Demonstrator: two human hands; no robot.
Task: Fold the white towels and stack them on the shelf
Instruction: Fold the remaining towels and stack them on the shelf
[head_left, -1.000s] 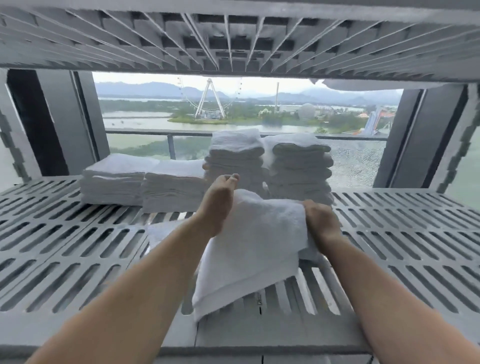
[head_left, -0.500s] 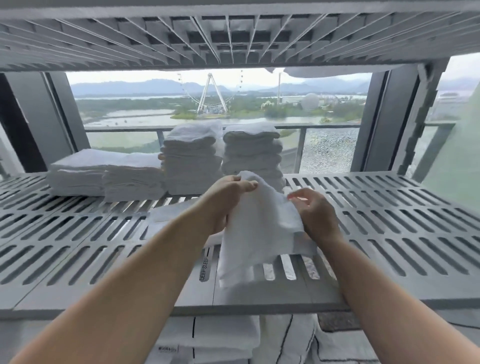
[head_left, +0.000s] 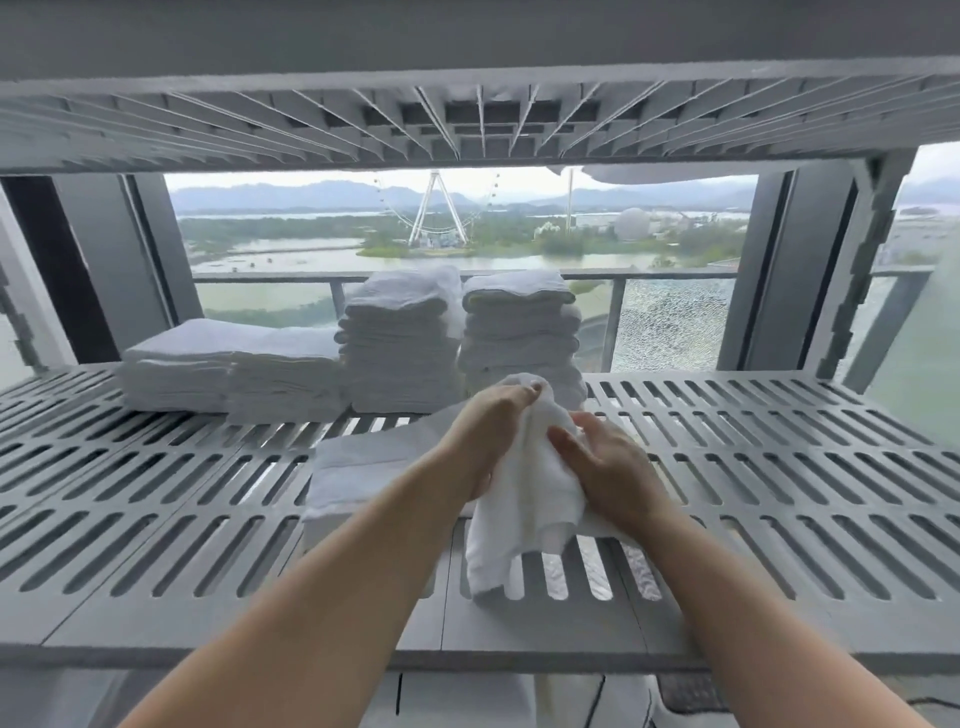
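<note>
The left hand (head_left: 493, 431) pinches the top of a white towel (head_left: 524, 514) between curled fingers and lifts it, probably so that the cloth hangs straight and its edges can be matched for a fold. The right hand (head_left: 615, 470) closes on the towel's side lower down, thumb across the front, gathering it. The towel hangs bunched between them, its lower end touching the front part of the slatted shelf (head_left: 156, 519). Just beside it to the left a folded towel (head_left: 363, 462) lies flat, perhaps the start of a new pile, though the left forearm covers its near corner. Against the back edge stand two tall stacks (head_left: 402, 343) and, left of them, two low stacks (head_left: 228, 371), set well back so the front is free for folding. The raised towel hides the foot of the right-hand tall stack, and how the right hand's fingers lie behind the cloth I cannot tell. Below the shelf something white with dark lines (head_left: 467, 701) is cut off by the frame.
</note>
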